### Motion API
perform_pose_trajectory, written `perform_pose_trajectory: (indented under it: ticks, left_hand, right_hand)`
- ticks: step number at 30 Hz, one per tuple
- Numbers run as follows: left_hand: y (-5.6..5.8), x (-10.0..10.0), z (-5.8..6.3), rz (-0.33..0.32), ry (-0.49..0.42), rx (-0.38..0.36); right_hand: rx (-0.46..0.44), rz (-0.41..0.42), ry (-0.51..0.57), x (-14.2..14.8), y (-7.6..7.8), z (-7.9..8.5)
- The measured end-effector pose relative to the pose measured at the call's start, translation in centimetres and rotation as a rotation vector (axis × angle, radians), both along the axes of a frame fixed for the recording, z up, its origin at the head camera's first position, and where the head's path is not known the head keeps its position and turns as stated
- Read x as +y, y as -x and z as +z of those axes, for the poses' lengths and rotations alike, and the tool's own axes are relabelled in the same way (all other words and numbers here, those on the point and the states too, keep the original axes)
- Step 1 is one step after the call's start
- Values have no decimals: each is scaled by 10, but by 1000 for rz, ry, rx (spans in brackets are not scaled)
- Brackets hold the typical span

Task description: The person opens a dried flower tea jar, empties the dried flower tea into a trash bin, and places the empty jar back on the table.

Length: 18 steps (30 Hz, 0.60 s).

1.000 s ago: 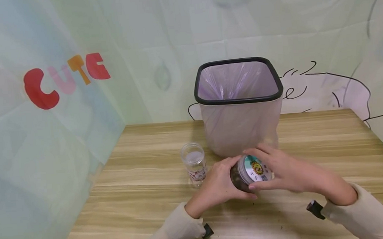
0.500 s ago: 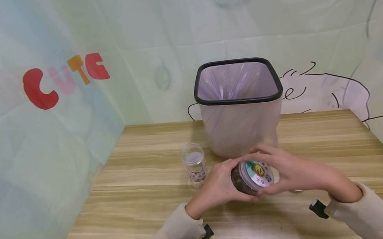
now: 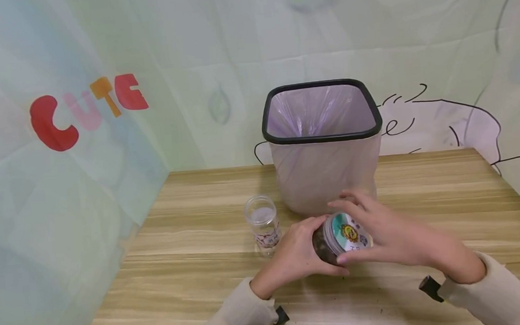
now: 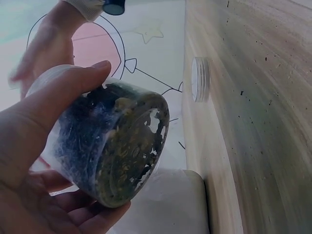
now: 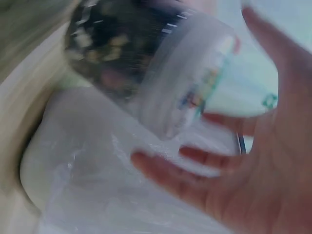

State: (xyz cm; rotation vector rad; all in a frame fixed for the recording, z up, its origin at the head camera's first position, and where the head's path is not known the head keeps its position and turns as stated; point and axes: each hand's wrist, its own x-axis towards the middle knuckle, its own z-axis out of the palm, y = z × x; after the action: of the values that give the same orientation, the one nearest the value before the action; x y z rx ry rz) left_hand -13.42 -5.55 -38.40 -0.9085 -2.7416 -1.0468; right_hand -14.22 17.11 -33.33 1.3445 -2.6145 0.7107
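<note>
My left hand [image 3: 298, 253] grips a clear, squat jar [image 4: 131, 141] filled with dark, mixed bits, tilted above the table. Its screw lid [image 3: 348, 231] carries a white and green label with a sunflower-like picture and faces my right hand. Around that lid, my right hand [image 3: 387, 236] has its fingers and thumb spread wide; the right wrist view shows a gap between fingers and lid. To the left of the jar stands a clear bottle [image 3: 263, 227] without a lid, a printed band near its bottom.
A bin [image 3: 326, 173] with a black rim and a purplish plastic liner stands right behind the hands. On the wooden table [image 3: 195, 278], a round white lid [image 4: 201, 79] lies flat in the left wrist view. Dark crumbs dot the tabletop.
The right hand twisted the jar's lid, moved slightly right, then came back left with its fingers spread off the lid. The label sits turned a little. The left hand has stayed put.
</note>
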Motion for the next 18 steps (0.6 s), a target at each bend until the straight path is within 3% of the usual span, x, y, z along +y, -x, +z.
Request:
perform_pose_trajectory:
  ticks: [3,6,18]
  left_hand:
    - [0,0,-1,-7,-10,1]
    - [1,1,-1,-3,-7,0]
    - [1,1,-3,5,8,-32]
  right_hand:
    - [26,-98,-62,-4,-3,-2]
    - [18,-118,-87,-6,-4,-2]
    - [-94,19,16,3,4,-2]
